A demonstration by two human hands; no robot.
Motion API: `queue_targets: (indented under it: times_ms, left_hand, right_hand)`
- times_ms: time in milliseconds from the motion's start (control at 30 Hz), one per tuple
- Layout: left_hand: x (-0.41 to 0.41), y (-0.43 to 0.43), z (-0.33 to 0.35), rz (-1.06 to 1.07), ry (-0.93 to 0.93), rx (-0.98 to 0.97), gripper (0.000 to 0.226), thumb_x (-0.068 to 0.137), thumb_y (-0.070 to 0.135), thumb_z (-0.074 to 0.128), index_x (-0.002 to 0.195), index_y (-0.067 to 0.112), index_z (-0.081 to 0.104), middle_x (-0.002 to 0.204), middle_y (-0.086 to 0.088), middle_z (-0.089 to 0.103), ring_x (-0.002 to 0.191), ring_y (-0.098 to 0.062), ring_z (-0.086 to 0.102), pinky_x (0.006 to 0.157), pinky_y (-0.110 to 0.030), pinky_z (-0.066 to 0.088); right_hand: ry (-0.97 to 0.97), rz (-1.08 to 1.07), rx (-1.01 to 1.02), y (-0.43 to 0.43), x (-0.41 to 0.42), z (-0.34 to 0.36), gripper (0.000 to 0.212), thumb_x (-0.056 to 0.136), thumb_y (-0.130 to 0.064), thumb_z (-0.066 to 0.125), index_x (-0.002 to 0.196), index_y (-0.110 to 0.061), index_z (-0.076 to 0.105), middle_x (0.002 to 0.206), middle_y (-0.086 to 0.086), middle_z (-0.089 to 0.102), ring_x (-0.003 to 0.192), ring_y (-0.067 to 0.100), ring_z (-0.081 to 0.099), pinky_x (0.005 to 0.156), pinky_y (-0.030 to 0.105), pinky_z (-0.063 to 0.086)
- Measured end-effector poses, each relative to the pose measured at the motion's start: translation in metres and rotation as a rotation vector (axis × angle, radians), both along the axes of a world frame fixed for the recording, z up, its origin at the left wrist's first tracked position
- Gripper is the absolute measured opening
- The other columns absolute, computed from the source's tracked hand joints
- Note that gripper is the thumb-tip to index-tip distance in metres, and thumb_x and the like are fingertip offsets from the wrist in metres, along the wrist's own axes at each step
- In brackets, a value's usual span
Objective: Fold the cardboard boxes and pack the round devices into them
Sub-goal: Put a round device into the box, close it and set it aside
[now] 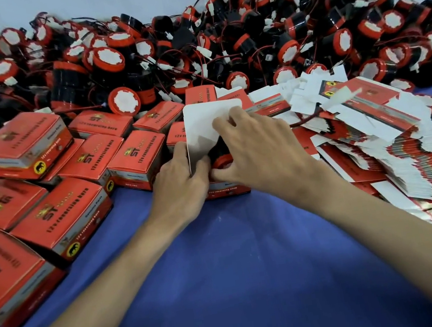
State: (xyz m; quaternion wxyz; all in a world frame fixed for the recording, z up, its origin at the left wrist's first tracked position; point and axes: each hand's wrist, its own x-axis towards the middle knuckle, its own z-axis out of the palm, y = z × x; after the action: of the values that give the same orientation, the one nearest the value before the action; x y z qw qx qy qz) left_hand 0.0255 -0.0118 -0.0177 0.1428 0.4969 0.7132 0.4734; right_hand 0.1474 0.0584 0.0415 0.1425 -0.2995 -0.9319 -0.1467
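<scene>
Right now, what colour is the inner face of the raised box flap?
The box flap is plain white; head view.

**Centre.** An open red cardboard box (227, 189) stands on the blue cloth table cover (239, 267), with its white lid flap (203, 125) raised upright on the far side. A round red-and-black plastic device (222, 163) sits in the box. The right hand (257, 145) grips the device from above, and the left hand (180, 180) holds the box's left side.

**Left.** Closed red cardboard boxes (62, 216) lie side by side, some resting on others.

**Right.** A slumped stack of flat red-and-white cardboard box blanks (394, 152) lies just beside the open box.

**Behind.** A heap of round wired devices (190, 43) runs across the full width, behind the boxes and the blanks.
</scene>
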Motion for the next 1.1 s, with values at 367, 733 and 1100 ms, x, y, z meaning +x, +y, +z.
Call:
queue_targets:
  times_ms: [367,733,1100]
  left_hand:
    - [0.0,0.001,-0.005,0.003,0.145,-0.018,0.058,0.087,0.073,0.025,0.101,0.021,0.046,0.08,0.01,0.06,0.073,-0.014,0.056,0.062,-0.033,0.035]
    - [-0.002,0.003,-0.005,-0.027,0.146,-0.049,0.076,0.057,0.086,0.042,0.107,0.029,0.035,0.096,0.014,0.057,0.084,-0.011,0.053,0.059,-0.024,0.037]
    - [0.003,0.001,-0.005,-0.083,0.198,-0.03,0.078,0.059,0.083,0.051,0.11,0.025,0.04,0.112,0.007,0.063,0.102,-0.018,0.06,0.076,-0.04,0.049]
  right_hand:
    - [-0.255,0.235,-0.168,0.028,0.02,0.026,0.043,0.09,-0.051,0.051,0.131,-0.037,0.053,0.107,0.003,0.044,0.092,0.025,0.056,0.061,0.035,0.038]
    - [0.149,0.064,-0.358,0.022,0.011,0.024,0.036,0.089,-0.041,0.06,0.073,-0.01,0.067,0.061,0.007,0.059,0.063,0.029,0.053,0.05,0.037,0.037]
    - [-0.202,0.005,0.169,-0.011,0.005,0.014,0.038,0.092,-0.015,0.047,0.06,-0.019,0.028,0.074,-0.003,0.055,0.071,0.019,0.04,0.046,0.028,0.009]
